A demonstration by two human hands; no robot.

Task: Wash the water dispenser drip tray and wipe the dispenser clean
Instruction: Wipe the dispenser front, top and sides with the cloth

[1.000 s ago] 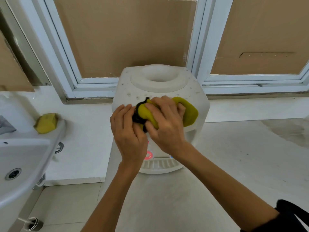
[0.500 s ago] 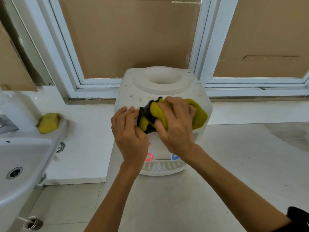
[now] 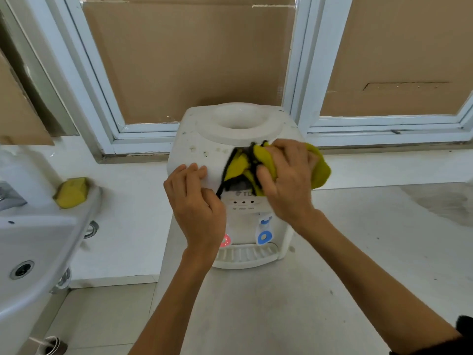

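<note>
Right hand: the right hand (image 3: pixel 284 180) has its fingers curled round a bunched yellow cloth (image 3: pixel 318 167), pressing it on the front upper edge of the water dispenser (image 3: pixel 202 139).
Left hand: the left hand (image 3: pixel 194 198) lies flat-fingered on the dispenser's front left corner, holding nothing, seemingly steadying it.
Cloth, handling: soft, limp and light, probably damp; best kept wadded in the palm so its loose black-edged folds do not trail over the buttons.
Cloth, looks: yellow with a dark border, crumpled, partly hanging over the control panel.
Dispenser, handling: rigid, smooth plastic with no bottle on top, so likely light enough to slide under a firm wipe; brace it at a top corner or side.
Dispenser, looks: white, speckled with small marks on top round the bottle well, red and blue taps below.
Drip tray: the drip tray (image 3: pixel 245 254) sits slotted in at the base; a thin, light grille, best taken by its front lip.
Where: on the pale tabletop (image 3: pixel 358 252) below the window, a sink (image 3: pixel 30 242) to the left.
</note>
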